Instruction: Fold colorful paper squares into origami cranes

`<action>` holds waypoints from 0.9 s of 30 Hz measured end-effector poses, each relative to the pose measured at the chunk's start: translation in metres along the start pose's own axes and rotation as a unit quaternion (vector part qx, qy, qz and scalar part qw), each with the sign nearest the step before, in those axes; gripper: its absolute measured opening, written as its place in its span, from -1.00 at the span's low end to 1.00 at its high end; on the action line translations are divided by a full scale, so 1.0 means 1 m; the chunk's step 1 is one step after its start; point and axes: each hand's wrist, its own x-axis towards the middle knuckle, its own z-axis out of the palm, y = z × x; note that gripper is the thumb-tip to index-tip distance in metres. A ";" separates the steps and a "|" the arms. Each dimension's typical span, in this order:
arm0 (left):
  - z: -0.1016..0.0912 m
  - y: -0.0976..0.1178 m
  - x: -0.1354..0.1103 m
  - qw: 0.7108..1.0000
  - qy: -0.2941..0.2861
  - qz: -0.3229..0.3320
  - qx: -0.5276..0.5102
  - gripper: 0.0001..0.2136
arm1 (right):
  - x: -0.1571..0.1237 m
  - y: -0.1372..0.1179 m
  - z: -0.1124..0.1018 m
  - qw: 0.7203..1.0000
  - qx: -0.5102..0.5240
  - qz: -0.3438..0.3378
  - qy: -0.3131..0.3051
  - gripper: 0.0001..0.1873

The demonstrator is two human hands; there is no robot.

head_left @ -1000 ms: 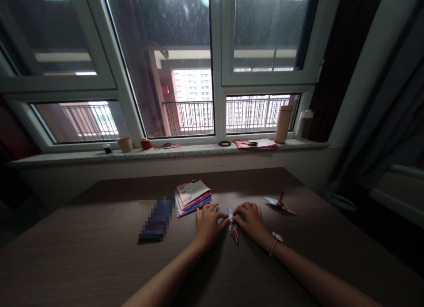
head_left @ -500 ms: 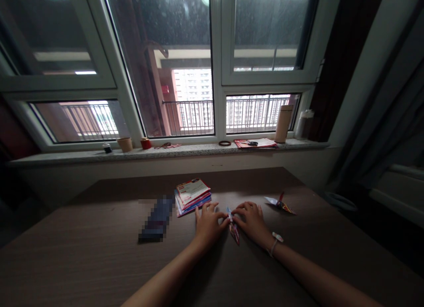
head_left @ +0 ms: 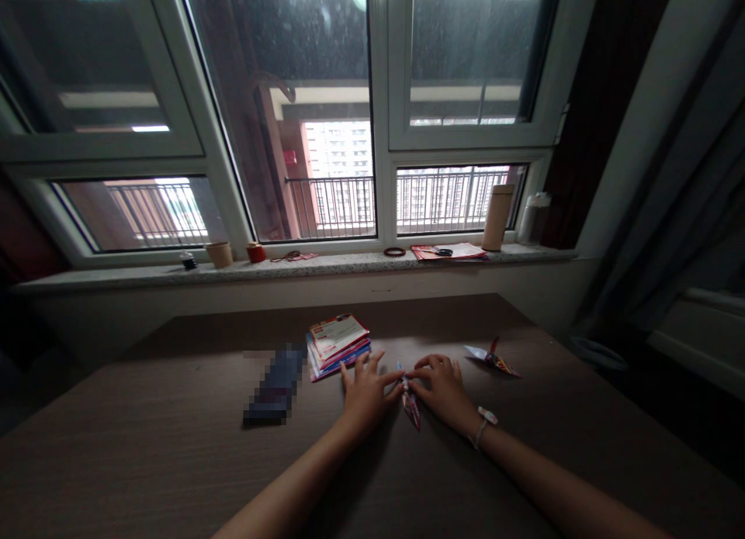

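A narrow folded paper piece (head_left: pixel 410 409), pink and white with a pointed near end, lies on the table between my two hands. My left hand (head_left: pixel 368 389) pinches its upper part from the left with thumb and forefinger, the other fingers spread near the paper stack. From the right, my right hand (head_left: pixel 442 384) grips the same part between thumb and forefinger, its wrist wearing a bracelet (head_left: pixel 480 428). The fingertips partly hide the paper's middle. To the right stands a finished-looking folded paper crane (head_left: pixel 493 358) with a red tip and a patterned wing.
A stack of printed paper sheets (head_left: pixel 339 340) lies beyond my left hand. Left of it is a dark, pixelated object (head_left: pixel 275 388). Along the windowsill (head_left: pixel 343 266) stand a paper cup (head_left: pixel 220 253), a red spool (head_left: pixel 255 252), scissors on papers (head_left: pixel 445 252) and a tan bottle (head_left: pixel 497 218).
My left fingers have shifted slightly, with the forefinger straighter. Both hands stay at the folded paper, which has hardly moved.
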 end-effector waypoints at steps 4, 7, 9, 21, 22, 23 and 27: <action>-0.004 0.000 0.002 1.000 -0.016 -0.009 0.006 -0.73 | 0.000 0.001 0.000 1.000 0.003 0.001 -0.007 -0.80; -0.005 -0.001 0.004 1.000 -0.021 -0.008 0.009 -0.72 | 0.000 0.001 0.000 1.000 0.009 0.007 -0.012 -0.79; -0.005 -0.003 0.005 1.000 -0.022 -0.006 0.010 -0.71 | 0.000 0.002 0.000 1.000 0.015 0.009 -0.012 -0.79; -0.002 -0.004 0.005 1.000 -0.028 -0.008 -0.003 -0.72 | 0.002 0.006 0.002 0.999 0.026 0.009 -0.020 -0.81; -0.002 -0.004 0.006 1.000 -0.029 -0.010 -0.004 -0.72 | 0.003 0.006 0.002 0.999 0.025 0.009 -0.022 -0.81; -0.002 -0.004 0.006 0.999 -0.031 -0.010 -0.004 -0.71 | 0.003 0.007 0.002 0.999 0.024 0.009 -0.024 -0.81; -0.005 -0.004 0.007 0.999 -0.042 -0.012 0.000 -0.69 | 0.004 0.008 0.002 0.999 0.024 0.007 -0.027 -0.82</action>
